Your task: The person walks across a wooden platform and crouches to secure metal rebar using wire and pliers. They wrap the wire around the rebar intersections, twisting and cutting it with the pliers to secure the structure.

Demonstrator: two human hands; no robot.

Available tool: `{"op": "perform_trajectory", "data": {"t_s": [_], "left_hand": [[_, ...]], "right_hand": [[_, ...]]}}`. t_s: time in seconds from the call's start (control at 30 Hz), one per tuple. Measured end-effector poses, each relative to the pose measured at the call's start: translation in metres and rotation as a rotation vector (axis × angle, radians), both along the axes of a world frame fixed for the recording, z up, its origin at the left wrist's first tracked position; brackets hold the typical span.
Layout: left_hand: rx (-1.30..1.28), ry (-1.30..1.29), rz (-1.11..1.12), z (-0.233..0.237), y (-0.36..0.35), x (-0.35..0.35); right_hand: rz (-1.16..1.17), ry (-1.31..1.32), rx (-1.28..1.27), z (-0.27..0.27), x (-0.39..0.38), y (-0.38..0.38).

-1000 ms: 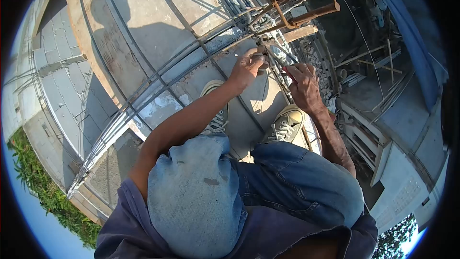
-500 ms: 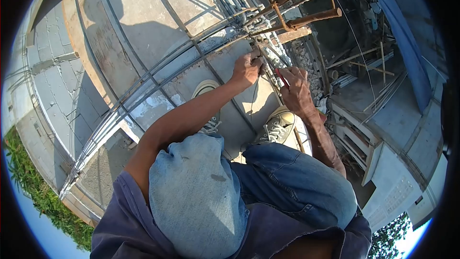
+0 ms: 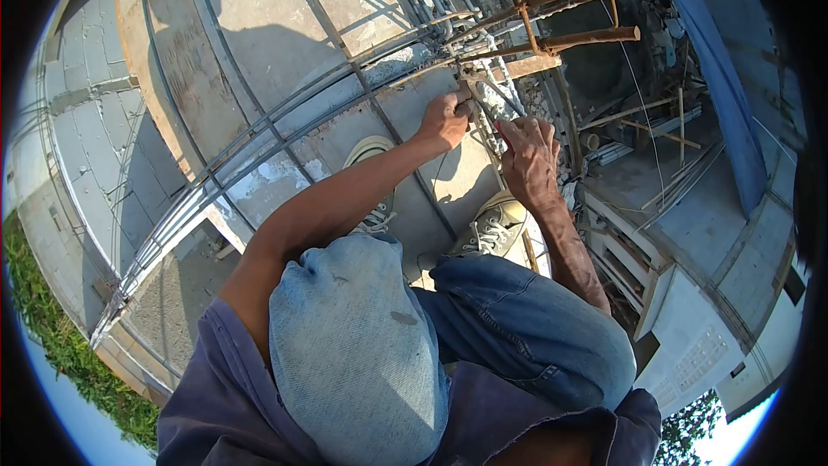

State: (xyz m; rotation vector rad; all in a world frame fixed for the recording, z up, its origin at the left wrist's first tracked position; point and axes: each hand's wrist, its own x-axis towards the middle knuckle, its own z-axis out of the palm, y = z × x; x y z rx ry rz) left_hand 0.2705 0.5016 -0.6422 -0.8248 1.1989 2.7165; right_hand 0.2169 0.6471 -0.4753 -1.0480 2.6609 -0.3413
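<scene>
My left hand (image 3: 444,122) is closed in a pinch beside the steel bars at the slab's edge. A thin dark wire (image 3: 442,174) hangs below its fingers. Just to the right, my right hand (image 3: 529,160) is curled with its knuckles up. A red-handled tool showed in it a moment ago; the fingers now cover it, so its kind is hidden. Between and beyond the hands run reinforcing bars (image 3: 500,97), close to the fingertips of both.
Long bars (image 3: 285,140) cross the formwork boards (image 3: 285,60) on the left. Rusty bent bars (image 3: 586,37) jut out at upper right. Beyond the rubble edge (image 3: 565,160) lies a lower level with poles and a blue sheet (image 3: 720,95). My shoes (image 3: 496,229) stand on the boards.
The view has shifted slightly. My right hand has turned so its back faces up, and the red handle no longer shows. My left hand stays pinched in nearly the same place.
</scene>
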Motion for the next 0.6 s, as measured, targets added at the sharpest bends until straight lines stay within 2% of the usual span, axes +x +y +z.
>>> {"op": "perform_trajectory", "data": {"t_s": [0.1,0.17,0.3,0.33,0.37,0.4,0.43,0.47,0.5,0.57,0.6], "left_hand": [[-0.232,-0.111,-0.153,0.034,-0.004,0.001],[-0.477,-0.037,-0.208,0.048,-0.004,0.002],[-0.296,-0.15,-0.092,0.029,-0.003,0.01],[-0.203,-0.139,-0.171,0.048,-0.008,0.01],[-0.111,-0.128,-0.247,0.067,-0.014,0.008],[-0.112,-0.127,-0.249,0.081,-0.016,0.008],[-0.009,-0.148,-0.217,0.09,-0.017,0.008],[0.095,-0.167,-0.185,0.097,-0.017,0.007],[0.097,-0.165,-0.188,0.092,-0.015,0.005],[0.351,-0.041,-0.234,0.084,-0.008,-0.003],[0.474,-0.002,-0.194,0.092,-0.007,-0.009]], "right_hand": [[0.036,0.099,-0.007,-0.007,-0.001,0.0],[-0.045,-0.031,-0.029,-0.016,-0.004,0.004],[-0.078,-0.026,-0.14,-0.004,-0.012,-0.001],[0.108,0.138,-0.113,-0.011,-0.017,0.004],[0.106,0.138,-0.115,-0.015,-0.025,0.008],[-0.038,-0.29,0.024,0.001,-0.035,0.0],[-0.185,-0.718,0.166,0.01,-0.042,-0.005],[-0.142,-0.906,0.084,0.004,-0.05,0.001],[-0.145,-0.904,0.085,-0.001,-0.05,0.006],[-0.494,-1.534,-0.275,-0.01,-0.048,0.013],[-0.545,-1.647,-0.331,-0.012,-0.047,0.012]]}}
